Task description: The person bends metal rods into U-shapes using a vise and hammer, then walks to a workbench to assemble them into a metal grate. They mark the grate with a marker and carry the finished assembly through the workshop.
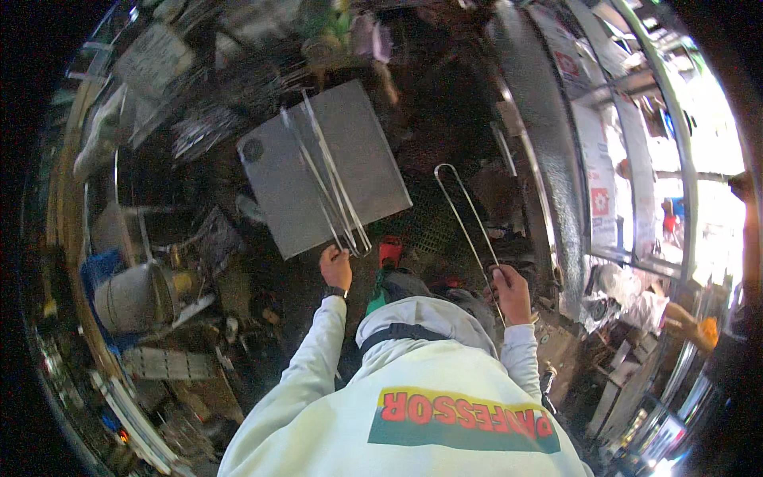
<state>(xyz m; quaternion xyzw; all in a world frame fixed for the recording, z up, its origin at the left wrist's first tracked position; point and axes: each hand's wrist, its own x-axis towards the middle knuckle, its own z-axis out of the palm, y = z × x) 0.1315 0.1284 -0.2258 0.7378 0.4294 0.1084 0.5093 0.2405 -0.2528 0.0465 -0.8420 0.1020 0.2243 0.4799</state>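
Note:
My right hand [511, 294] is closed round a long, narrow U-shaped metal rod [445, 165], whose rounded end points away from me. On the left, a flat grey square-cornered board or tabletop [270, 199] bears several similar thin bent rods [332, 168], lying lengthwise across it. Their near bent ends reach just past the board's front edge. There my left hand [336, 269], with a dark watch on the wrist, has its fingers pinched at a rod end. The exact contact of the fingertips is small and partly hidden.
A red object [389, 251] lies between my hands, near the board's front corner. Leftward stand a pale rounded container [135, 302] and mixed clutter. Along the right runs a long grey surface [528, 103] beside bright framed panes [600, 183]. The far side is dark and blurred.

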